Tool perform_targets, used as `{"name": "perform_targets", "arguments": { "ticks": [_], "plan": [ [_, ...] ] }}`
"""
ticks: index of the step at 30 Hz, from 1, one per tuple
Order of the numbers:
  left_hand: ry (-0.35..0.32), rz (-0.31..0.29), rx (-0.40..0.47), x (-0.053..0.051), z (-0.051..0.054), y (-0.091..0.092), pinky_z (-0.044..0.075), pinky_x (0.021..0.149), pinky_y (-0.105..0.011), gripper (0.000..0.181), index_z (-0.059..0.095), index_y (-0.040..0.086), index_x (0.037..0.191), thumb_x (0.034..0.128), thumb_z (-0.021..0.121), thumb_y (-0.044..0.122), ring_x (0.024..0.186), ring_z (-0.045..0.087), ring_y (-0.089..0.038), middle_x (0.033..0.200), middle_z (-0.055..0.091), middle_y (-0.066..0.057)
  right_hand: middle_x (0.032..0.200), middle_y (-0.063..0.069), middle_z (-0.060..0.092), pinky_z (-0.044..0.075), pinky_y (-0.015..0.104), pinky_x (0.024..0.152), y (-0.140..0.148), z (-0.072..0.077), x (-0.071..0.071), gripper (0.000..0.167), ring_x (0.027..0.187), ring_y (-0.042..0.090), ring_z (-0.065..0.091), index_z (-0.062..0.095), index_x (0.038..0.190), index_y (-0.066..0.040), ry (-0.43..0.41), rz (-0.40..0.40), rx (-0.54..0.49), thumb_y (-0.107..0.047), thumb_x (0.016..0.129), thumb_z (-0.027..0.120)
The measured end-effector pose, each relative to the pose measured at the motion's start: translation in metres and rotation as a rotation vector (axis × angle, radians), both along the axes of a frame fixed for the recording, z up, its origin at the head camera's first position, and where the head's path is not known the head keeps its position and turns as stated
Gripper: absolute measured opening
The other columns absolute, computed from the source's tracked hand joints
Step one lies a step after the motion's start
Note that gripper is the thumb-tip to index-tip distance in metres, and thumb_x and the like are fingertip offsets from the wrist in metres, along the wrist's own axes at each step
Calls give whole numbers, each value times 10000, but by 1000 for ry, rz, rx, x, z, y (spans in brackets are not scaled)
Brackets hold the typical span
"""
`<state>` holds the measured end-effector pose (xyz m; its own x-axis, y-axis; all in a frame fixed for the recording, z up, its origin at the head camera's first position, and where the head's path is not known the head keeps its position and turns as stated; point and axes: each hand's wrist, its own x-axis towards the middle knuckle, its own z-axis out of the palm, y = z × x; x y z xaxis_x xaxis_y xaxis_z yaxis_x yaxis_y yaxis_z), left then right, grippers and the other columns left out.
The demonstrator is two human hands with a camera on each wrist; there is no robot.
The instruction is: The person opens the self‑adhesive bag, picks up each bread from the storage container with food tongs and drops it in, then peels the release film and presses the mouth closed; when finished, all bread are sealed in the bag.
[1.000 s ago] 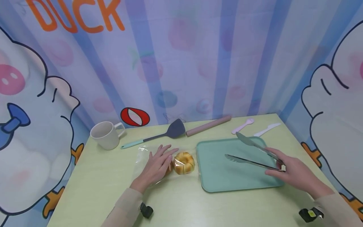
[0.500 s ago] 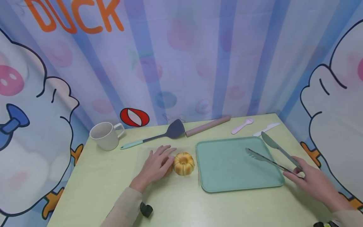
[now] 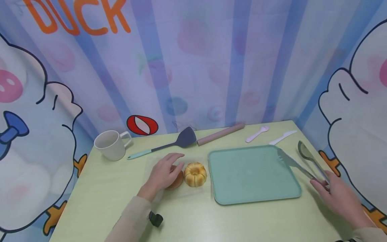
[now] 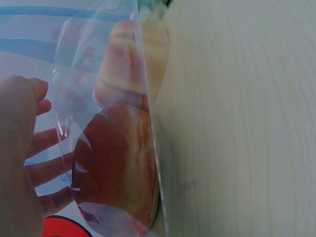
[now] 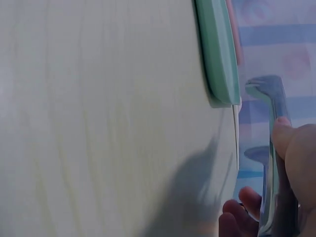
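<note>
My left hand hovers over or lightly touches a round brown bun, fingers loosely spread. Beside that bun sits a golden ridged bread roll with a dimpled top. Clear plastic lies in front of both breads in the left wrist view, with the fingers spread beside it; whether they touch it, I cannot tell. My right hand grips metal tongs near their hinged end. Their two arms stand apart, with nothing between them, above the right edge of a green tray.
Along the back of the table stand a white mug, a spatula, a pinkish rolling pin, a small lilac spoon and a lilac knife. A printed curtain hangs behind them.
My right hand has carried the tongs rightward, from above the tray to its right edge. My left hand has shifted slightly left, baring more of the brown bun.
</note>
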<state>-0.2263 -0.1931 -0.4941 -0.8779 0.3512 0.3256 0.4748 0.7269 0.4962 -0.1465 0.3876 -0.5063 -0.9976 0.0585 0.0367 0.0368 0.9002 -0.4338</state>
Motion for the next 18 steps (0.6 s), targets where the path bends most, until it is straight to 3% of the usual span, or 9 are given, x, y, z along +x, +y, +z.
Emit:
{"name": "perform_targets", "arguments": {
  "ticks": [3,6,9,12,15,18],
  "plan": [
    [-3,-2,2,0,0,0,600,925,-460,349,689,134,1358,1062,628,309,1038,751,-273,1384,673,-65,739,116,541,399,359,515,3,-7,1,546,629,269,537,500,1069,86,11,-46,13,-457,1080,555],
    [-7,9,-3,0,-1,0,600,919,-455,351,692,131,1356,1057,635,309,1052,741,-274,1375,680,-61,717,78,428,329,342,512,7,-13,2,530,619,241,444,488,1002,52,9,-107,18,-470,1077,547],
    [-11,23,-3,0,-1,-1,595,938,-458,355,694,128,1355,1053,644,307,1116,718,-286,1366,686,-63,798,220,501,426,425,553,10,-14,3,693,701,351,520,485,1140,190,-25,-169,12,-497,1068,544],
    [-9,34,1,1,1,-2,593,945,-460,349,696,141,1356,1048,654,300,1137,702,-284,1358,691,-63,1019,415,535,507,576,688,10,-15,2,886,886,529,580,379,1342,279,-80,-240,12,-542,1052,541],
    [-4,38,1,1,3,-3,602,921,-447,345,694,151,1357,1043,662,291,1114,699,-280,1354,692,-62,1211,502,461,494,675,833,6,-17,2,977,1082,635,533,287,1427,287,-124,-315,20,-570,1037,545],
    [-11,45,5,0,5,-3,617,886,-417,352,687,155,1367,1042,663,288,1103,695,-276,1358,688,-59,1263,507,424,481,691,891,4,-18,1,1005,1146,653,495,256,1461,265,-153,-366,22,-596,1026,540]
  ]
}}
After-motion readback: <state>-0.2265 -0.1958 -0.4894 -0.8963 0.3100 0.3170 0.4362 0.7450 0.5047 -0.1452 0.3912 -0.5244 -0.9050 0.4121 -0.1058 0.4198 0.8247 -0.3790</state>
